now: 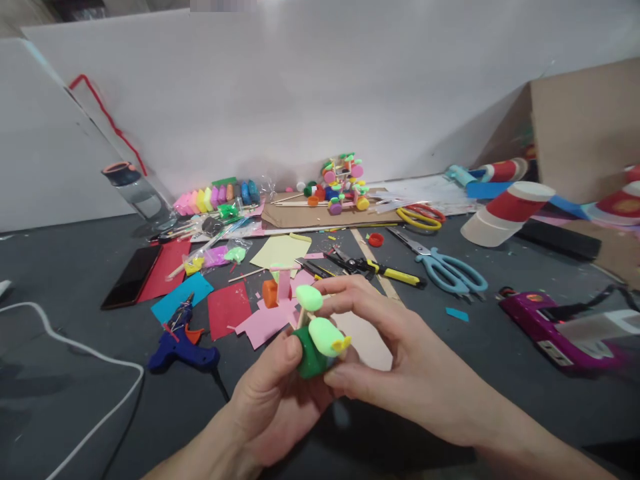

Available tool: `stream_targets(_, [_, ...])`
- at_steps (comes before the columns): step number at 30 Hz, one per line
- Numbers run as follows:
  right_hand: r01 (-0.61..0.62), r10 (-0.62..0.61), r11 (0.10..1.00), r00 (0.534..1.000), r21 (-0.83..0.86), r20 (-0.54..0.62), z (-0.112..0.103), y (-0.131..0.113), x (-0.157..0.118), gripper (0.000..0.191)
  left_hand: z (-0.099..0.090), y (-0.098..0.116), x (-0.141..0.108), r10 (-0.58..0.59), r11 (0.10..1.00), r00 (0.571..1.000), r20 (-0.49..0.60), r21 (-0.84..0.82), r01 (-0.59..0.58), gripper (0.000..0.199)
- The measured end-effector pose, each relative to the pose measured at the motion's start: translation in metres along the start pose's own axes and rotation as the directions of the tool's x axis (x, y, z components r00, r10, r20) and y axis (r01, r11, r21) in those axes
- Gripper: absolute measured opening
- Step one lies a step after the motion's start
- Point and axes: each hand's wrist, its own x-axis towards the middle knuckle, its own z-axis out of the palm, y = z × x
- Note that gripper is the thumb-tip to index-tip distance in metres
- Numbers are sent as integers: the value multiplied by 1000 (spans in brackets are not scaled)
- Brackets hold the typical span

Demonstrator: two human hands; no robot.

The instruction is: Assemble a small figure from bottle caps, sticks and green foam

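Observation:
Between my hands is a small craft model with a dark green bottle cap (311, 357), light green clay blobs (327, 337), a bit of yellow clay (341, 344) and thin wooden sticks. An orange cap (271, 293) and a pink paper strip (283, 285) show just beyond it; whether they are joined to it I cannot tell. My left hand (280, 393) is closed round the model from below, its thumb on the green cap. From the right, my right hand (400, 353) curls its fingers and thumb round the model's other side. The model's underside is hidden.
A blue glue gun (183, 350) lies left, near a white cable (100, 347) and a phone (133, 277). Blue-handled scissors (445, 267), yellow-handled pliers (395, 272) and a purple tool (555, 330) lie right. A similar model (345, 183) and clay packs (217, 197) stand behind.

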Motion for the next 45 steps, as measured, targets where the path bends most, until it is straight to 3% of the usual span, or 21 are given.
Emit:
stream_targets(2, [15,-14,999,1000,32,-19,-4,4,2,40,-3,2,2,22,999,999,-24,24,-22,28])
stream_targets(7, [117,-92,978,985,170,-149,-5,11,11,17,-13,6,7,27,999,996,-81,48,-23,26])
stream_targets(14, [81,-48,961,991,265,-128,5,21,13,8,-27,1,11,11,992,996,-88,126,0,23])
stream_targets(25, [40,-17,975,994,219,-106,3,29,13,9,-33,-1,10,-21,988,996,-84,150,34,21])
stream_targets(45, [-3,27,963,996,269,-86,0,28,11,12,-27,0,12,-34,985,996,-78,168,47,22])
